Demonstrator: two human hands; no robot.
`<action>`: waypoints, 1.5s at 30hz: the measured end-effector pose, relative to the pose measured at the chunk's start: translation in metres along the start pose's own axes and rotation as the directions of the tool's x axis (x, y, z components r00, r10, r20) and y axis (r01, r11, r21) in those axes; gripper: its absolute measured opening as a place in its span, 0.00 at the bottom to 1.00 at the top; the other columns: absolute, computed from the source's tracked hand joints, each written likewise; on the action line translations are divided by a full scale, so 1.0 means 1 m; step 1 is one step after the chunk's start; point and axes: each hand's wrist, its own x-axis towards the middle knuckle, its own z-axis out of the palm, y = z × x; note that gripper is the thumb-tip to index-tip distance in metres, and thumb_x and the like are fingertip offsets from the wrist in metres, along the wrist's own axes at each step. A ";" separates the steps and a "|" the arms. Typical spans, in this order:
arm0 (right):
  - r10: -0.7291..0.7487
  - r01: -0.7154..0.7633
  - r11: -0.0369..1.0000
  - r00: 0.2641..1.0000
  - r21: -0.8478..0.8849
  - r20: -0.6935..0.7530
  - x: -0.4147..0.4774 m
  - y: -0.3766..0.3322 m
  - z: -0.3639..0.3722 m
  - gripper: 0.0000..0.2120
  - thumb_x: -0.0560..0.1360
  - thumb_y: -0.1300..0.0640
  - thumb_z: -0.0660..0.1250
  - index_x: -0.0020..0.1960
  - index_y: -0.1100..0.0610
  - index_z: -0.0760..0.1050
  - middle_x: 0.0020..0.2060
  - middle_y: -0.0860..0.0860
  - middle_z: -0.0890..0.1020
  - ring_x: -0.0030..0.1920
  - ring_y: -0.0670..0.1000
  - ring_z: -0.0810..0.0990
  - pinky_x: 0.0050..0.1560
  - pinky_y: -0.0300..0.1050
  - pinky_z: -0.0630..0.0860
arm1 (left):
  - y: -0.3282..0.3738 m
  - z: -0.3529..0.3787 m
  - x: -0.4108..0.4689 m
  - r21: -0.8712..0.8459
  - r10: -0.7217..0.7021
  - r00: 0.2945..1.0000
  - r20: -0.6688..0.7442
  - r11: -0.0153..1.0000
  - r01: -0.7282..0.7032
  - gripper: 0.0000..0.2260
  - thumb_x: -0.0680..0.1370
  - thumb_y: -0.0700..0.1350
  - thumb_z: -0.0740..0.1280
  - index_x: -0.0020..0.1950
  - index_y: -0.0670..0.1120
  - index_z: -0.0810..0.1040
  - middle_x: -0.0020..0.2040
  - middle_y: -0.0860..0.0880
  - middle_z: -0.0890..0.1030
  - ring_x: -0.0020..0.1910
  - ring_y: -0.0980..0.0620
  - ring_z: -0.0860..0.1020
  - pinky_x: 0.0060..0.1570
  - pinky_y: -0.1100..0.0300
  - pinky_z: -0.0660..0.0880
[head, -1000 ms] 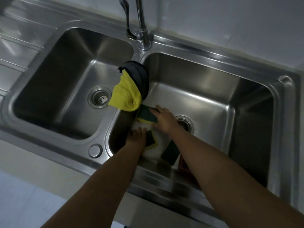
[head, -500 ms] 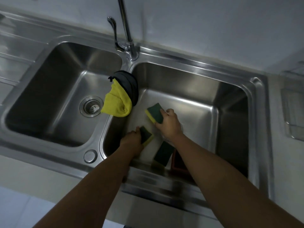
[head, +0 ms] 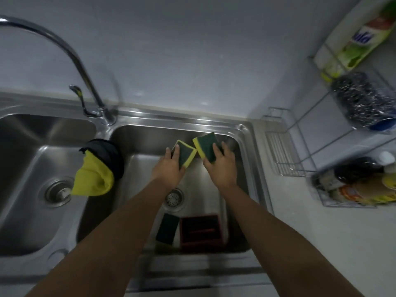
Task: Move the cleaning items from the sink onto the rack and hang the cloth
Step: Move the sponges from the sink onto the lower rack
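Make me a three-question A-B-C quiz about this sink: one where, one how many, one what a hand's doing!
1. Where does the yellow cloth hang? A over the steel divider between basins; B on the rack; C on the tap.
2. How many green-and-yellow sponges show? A one; B two; C three.
3. The right hand is: A flat; B gripping a sponge; C on the tap.
A, it drapes the divider; C, left hand holds one, right another, one lies in the basin; B, it clasps one.

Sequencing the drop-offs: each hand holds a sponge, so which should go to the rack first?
Right. The right hand, gripping the right sponge, is nearer the wire rack standing right of the sink; the left hand with the left sponge would likely have to cross it.
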 end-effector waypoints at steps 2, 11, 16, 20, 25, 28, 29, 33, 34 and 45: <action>0.002 -0.002 1.000 0.997 -0.004 -0.083 0.012 0.012 -0.021 0.30 0.76 0.43 0.64 0.74 0.54 0.65 0.75 0.56 0.64 0.72 0.60 0.64 0.70 0.51 0.64 | 0.026 -0.003 0.014 -0.014 0.045 0.998 -0.052 0.999 -0.046 0.33 0.79 0.56 0.59 0.78 0.51 0.45 0.78 0.42 0.53 0.73 0.40 0.62 0.66 0.47 0.68; 0.126 -0.137 0.990 0.932 -0.010 -0.339 0.059 0.072 -0.095 0.25 0.73 0.45 0.67 0.68 0.53 0.74 0.69 0.56 0.73 0.63 0.61 0.71 0.58 0.52 0.73 | 0.125 -0.001 0.071 -0.045 0.180 0.977 -0.114 0.981 -0.187 0.31 0.79 0.56 0.58 0.78 0.52 0.47 0.78 0.46 0.54 0.75 0.43 0.59 0.68 0.47 0.67; 0.276 -0.294 0.956 0.874 0.017 -0.400 0.082 0.113 -0.126 0.21 0.73 0.49 0.67 0.64 0.54 0.76 0.66 0.57 0.74 0.60 0.62 0.71 0.55 0.50 0.72 | 0.154 0.009 0.091 -0.059 0.237 0.967 -0.092 0.968 -0.243 0.31 0.79 0.55 0.58 0.78 0.50 0.49 0.77 0.44 0.57 0.73 0.41 0.61 0.66 0.45 0.68; 0.335 -0.366 0.929 0.887 -0.044 -0.319 0.102 0.135 -0.140 0.20 0.75 0.50 0.66 0.65 0.53 0.74 0.69 0.57 0.70 0.62 0.60 0.70 0.54 0.49 0.70 | 0.167 0.017 0.102 -0.068 0.247 0.964 -0.096 0.965 -0.254 0.31 0.79 0.55 0.59 0.78 0.50 0.50 0.75 0.44 0.61 0.71 0.39 0.65 0.62 0.44 0.71; 0.317 -0.353 0.917 0.928 -0.184 -0.197 0.129 0.150 -0.135 0.19 0.75 0.50 0.66 0.64 0.54 0.74 0.64 0.58 0.72 0.59 0.59 0.72 0.53 0.47 0.70 | 0.164 0.030 0.117 -0.067 0.275 0.955 -0.115 0.957 -0.283 0.31 0.79 0.56 0.58 0.78 0.49 0.51 0.75 0.44 0.62 0.71 0.40 0.63 0.63 0.43 0.72; 0.311 -0.343 0.919 0.934 -0.194 -0.176 0.141 0.155 -0.128 0.19 0.75 0.50 0.67 0.64 0.54 0.75 0.62 0.58 0.73 0.58 0.59 0.75 0.51 0.46 0.72 | 0.155 0.037 0.127 -0.072 0.258 0.960 -0.113 0.961 -0.267 0.31 0.79 0.56 0.59 0.78 0.49 0.51 0.75 0.45 0.61 0.71 0.41 0.63 0.63 0.42 0.72; 0.307 -0.337 0.921 0.937 -0.196 -0.170 0.143 0.157 -0.127 0.19 0.75 0.50 0.68 0.64 0.53 0.75 0.62 0.58 0.74 0.57 0.59 0.76 0.49 0.46 0.71 | 0.152 0.040 0.129 -0.069 0.249 0.962 -0.115 0.964 -0.257 0.31 0.78 0.55 0.60 0.78 0.49 0.52 0.75 0.46 0.61 0.71 0.41 0.63 0.63 0.43 0.72; 0.282 -0.298 0.931 0.954 -0.211 -0.104 0.150 0.163 -0.122 0.21 0.75 0.47 0.67 0.65 0.54 0.75 0.61 0.59 0.75 0.55 0.60 0.77 0.46 0.44 0.70 | 0.148 0.047 0.135 -0.053 0.232 0.964 -0.127 0.969 -0.241 0.31 0.78 0.56 0.61 0.78 0.48 0.54 0.76 0.46 0.61 0.73 0.42 0.62 0.65 0.44 0.71; 0.270 -0.283 0.937 0.959 -0.206 -0.089 0.151 0.165 -0.122 0.21 0.76 0.46 0.67 0.65 0.55 0.75 0.60 0.59 0.75 0.54 0.60 0.78 0.46 0.45 0.70 | 0.149 0.048 0.136 -0.049 0.228 0.966 -0.124 0.971 -0.235 0.31 0.78 0.56 0.60 0.78 0.48 0.53 0.76 0.46 0.60 0.73 0.43 0.62 0.65 0.45 0.70; 0.178 -0.154 0.947 0.982 -0.282 0.063 0.136 0.168 -0.118 0.30 0.80 0.47 0.40 0.71 0.62 0.66 0.73 0.60 0.67 0.74 0.60 0.63 0.75 0.53 0.58 | 0.175 0.033 0.141 -0.026 0.287 0.950 -0.124 0.956 -0.292 0.30 0.79 0.54 0.59 0.78 0.48 0.53 0.75 0.43 0.62 0.68 0.40 0.67 0.65 0.45 0.70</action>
